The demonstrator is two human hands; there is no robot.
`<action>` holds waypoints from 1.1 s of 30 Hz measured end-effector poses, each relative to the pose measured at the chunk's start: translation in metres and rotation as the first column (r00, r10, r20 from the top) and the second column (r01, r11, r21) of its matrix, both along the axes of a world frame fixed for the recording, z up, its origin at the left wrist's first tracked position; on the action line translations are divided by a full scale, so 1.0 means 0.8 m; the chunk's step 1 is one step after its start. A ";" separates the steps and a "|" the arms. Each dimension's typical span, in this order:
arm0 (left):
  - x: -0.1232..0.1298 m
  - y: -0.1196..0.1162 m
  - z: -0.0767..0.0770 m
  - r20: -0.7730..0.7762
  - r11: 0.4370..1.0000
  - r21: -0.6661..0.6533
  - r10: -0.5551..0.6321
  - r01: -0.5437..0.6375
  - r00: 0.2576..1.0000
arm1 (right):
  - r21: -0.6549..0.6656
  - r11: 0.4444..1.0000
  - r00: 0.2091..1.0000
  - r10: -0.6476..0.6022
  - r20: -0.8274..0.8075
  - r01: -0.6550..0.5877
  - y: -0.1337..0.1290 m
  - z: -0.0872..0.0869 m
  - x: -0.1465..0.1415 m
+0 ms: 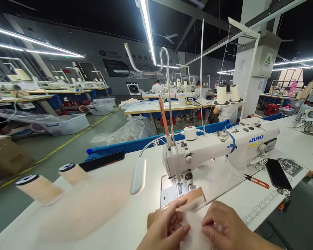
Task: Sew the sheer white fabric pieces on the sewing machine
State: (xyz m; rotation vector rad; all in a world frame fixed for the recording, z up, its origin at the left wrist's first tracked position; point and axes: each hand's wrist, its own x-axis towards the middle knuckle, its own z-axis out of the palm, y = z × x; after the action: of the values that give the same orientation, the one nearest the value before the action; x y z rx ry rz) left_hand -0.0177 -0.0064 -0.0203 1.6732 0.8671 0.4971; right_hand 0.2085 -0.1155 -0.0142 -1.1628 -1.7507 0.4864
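Both my hands are at the front edge of the white table, before the needle area of a JUKI sewing machine (214, 146). Between them hangs a piece of thin white fabric (194, 225), blurred by motion. My left hand (169, 225) is closed on its left side, thumb against the fingers. The fingertips of my right hand (221, 225) pinch the other side. Just behind the fabric, a brown cardboard piece (156, 217) with shiny clear tape lies by the presser foot (181, 187). A pale peach fabric piece (86, 211) is spread on the table to the left.
Two peach thread cones (40, 189) lie at the left. Orange-handled thread snips (259, 181), a black phone (278, 173) and a clear ruler (261, 208) are on the right. A lamp (138, 177) stands left of the needle. Other people sit at machines behind.
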 end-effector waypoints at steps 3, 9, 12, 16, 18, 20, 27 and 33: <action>0.007 -0.004 0.009 0.033 0.993 -0.083 0.092 -0.089 0.995 | -0.134 0.985 0.993 0.113 0.031 -0.108 -0.002 -0.001 -0.007; 0.009 -0.032 0.037 0.137 0.990 -0.011 0.142 -0.142 0.980 | -0.457 0.881 0.963 -0.004 -0.268 -0.124 0.008 0.019 -0.025; 0.009 -0.043 0.044 0.189 0.992 0.016 0.122 -0.127 0.974 | -0.524 0.828 0.931 -0.007 -0.364 -0.199 0.019 0.020 -0.039; -0.003 -0.044 0.047 0.211 0.981 0.019 0.183 -0.191 0.960 | -0.526 0.841 0.959 -0.034 -0.281 -0.124 0.028 0.019 -0.044; -0.013 -0.041 0.050 0.224 0.983 -0.003 0.178 -0.182 0.958 | -0.513 0.848 0.949 -0.039 -0.312 -0.134 0.031 0.019 -0.041; -0.021 -0.037 0.054 0.216 0.976 0.040 0.202 -0.216 0.955 | -0.515 0.844 0.931 -0.055 -0.360 -0.149 0.033 0.019 -0.041; -0.033 -0.004 0.058 -0.116 0.985 0.132 0.129 -0.114 0.985 | -0.538 0.823 0.834 -0.161 -0.527 -0.182 0.020 0.010 -0.048; -0.012 0.009 0.057 -0.110 1.000 0.007 -0.024 0.025 0.994 | -0.622 0.739 0.919 -0.007 -0.394 -0.260 0.007 0.018 -0.013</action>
State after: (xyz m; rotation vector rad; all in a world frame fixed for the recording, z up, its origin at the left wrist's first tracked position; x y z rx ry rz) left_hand -0.0274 0.0011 0.0250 1.7299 0.9244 0.3946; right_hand 0.1978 -0.1095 0.0005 -1.3109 -1.3414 1.4207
